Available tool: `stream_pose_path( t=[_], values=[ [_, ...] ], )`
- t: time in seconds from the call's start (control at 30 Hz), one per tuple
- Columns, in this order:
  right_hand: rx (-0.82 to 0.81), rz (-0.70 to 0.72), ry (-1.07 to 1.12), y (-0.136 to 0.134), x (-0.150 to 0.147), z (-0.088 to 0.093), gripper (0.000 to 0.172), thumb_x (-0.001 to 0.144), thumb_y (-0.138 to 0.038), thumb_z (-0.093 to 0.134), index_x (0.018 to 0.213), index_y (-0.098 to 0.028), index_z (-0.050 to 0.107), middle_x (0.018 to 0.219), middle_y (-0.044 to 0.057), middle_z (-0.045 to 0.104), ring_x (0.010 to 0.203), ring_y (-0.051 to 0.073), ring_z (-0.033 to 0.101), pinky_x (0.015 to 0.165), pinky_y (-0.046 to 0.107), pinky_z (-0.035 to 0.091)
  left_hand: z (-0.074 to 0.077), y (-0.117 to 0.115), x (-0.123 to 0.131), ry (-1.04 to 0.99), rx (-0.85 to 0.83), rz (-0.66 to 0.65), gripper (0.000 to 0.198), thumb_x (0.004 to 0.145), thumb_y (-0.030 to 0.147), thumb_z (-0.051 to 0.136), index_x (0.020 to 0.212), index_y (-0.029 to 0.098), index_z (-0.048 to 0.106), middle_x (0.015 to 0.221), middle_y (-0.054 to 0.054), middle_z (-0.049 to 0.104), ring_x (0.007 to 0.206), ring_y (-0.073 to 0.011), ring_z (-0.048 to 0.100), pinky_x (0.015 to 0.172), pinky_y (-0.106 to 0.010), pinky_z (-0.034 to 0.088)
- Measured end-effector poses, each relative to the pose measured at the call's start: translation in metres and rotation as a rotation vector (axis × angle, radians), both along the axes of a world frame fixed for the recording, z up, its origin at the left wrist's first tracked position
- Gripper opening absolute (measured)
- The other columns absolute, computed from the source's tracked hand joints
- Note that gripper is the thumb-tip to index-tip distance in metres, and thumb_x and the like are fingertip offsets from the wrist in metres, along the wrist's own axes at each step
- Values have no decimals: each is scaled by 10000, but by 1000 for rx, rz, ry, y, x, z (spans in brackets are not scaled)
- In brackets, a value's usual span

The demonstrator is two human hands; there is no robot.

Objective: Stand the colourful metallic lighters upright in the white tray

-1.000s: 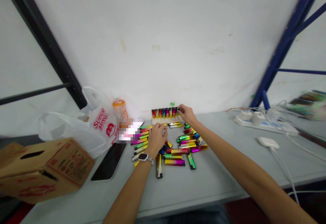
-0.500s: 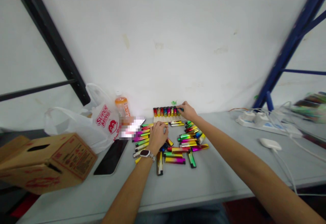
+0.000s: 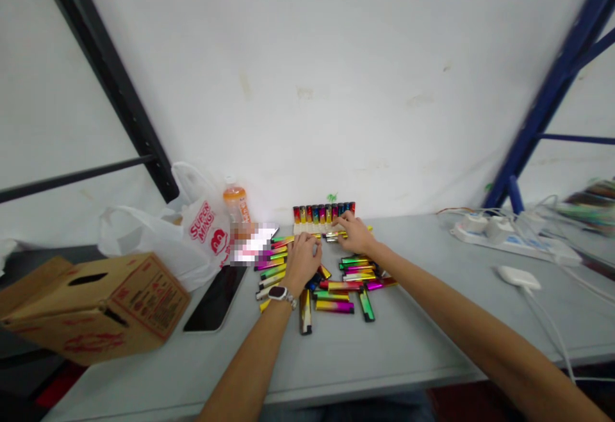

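Observation:
Colourful metallic lighters (image 3: 335,307) lie spread about the middle of the table. Behind them, several lighters (image 3: 321,213) stand upright side by side in a pale tray (image 3: 302,228) near the wall. My left hand (image 3: 303,259), with a watch at its wrist, rests over the left part of the loose lighters; its fingers are bent and a little apart, and what lies under them is hidden. My right hand (image 3: 356,234) is just in front of the standing row's right end. Its fingers are apart, above yellow and silver lighters (image 3: 334,237) lying by the tray.
On the left are a cardboard box (image 3: 148,300), a white plastic bag (image 3: 168,243), a dark tablet (image 3: 216,300) and an orange-capped drink bottle (image 3: 236,203). To the right lie a power strip (image 3: 523,244), a white charger (image 3: 519,277) and cables. A wall (image 3: 336,89) closes off the back.
My right hand has drawn back from the right end of the standing row, toward me. More upright lighters now show there. My left hand has stayed over the loose lighters. The view has shifted slightly.

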State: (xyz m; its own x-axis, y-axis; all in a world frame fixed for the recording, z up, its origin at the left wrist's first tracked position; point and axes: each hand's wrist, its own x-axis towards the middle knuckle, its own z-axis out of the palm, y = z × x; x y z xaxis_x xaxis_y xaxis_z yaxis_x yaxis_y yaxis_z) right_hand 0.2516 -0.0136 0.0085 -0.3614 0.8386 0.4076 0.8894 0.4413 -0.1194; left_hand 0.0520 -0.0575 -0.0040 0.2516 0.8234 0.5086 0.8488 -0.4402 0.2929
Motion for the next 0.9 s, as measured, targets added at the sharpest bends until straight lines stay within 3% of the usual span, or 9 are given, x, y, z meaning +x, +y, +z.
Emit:
stream_pose_path(
  t=[0.1,0.27,0.37,0.43,0.53,0.67,0.8,0.9],
  values=[
    [-58,55,-96,-3,-6,10,305,775,-253,602,1060,-201,698,1098,108,579,1074,266,529,951,376,340,0,0,1,-8,1,-4,136,895,236,525,892,220,659,1052,-72,618,1050,-251,536,905,-418,400],
    [-143,37,-262,2,-18,20,252,699,-268,657,921,-174,730,1038,150,642,1049,317,545,918,412,349,-1,0,-1,-33,-16,-23,131,895,232,529,897,215,659,1056,-76,618,1065,-254,538,920,-428,400],
    [-118,47,-240,5,-23,16,187,752,-274,630,876,-150,695,1019,169,655,1033,311,557,890,401,365,-2,1,-4,-47,4,-15,130,893,236,537,906,217,665,1054,-77,623,1059,-254,543,916,-424,406],
    [-102,77,-57,6,-25,13,175,838,-308,564,871,-156,643,974,153,663,969,278,581,844,378,392,-2,2,-5,-52,17,-12,126,890,253,547,903,219,667,1037,-73,628,1037,-248,553,903,-412,418],
    [-118,163,525,-1,-30,9,259,934,-434,438,856,-202,520,792,63,652,757,200,599,701,314,433,-1,1,-4,-76,26,-31,134,888,297,562,893,219,670,1008,-66,636,1001,-241,569,881,-402,436],
    [-203,237,1297,-28,-42,11,353,876,-590,492,856,-248,411,601,-49,583,509,137,541,517,250,422,3,0,0,-132,44,-59,140,890,311,567,885,224,677,975,-66,647,982,-248,582,886,-419,442],
    [-407,215,1579,-52,-47,12,425,792,-647,577,870,-237,496,459,-119,367,337,64,268,354,185,200,5,0,3,-190,58,-126,138,897,281,553,864,209,665,929,-62,651,961,-234,592,892,-403,456],
    [-642,187,1654,-58,-46,12,542,804,-739,441,682,-212,479,423,-113,232,341,51,140,351,195,84,8,-2,4,-221,71,-181,144,907,272,538,854,201,652,916,-57,652,948,-222,592,910,-401,454]
  ],
)
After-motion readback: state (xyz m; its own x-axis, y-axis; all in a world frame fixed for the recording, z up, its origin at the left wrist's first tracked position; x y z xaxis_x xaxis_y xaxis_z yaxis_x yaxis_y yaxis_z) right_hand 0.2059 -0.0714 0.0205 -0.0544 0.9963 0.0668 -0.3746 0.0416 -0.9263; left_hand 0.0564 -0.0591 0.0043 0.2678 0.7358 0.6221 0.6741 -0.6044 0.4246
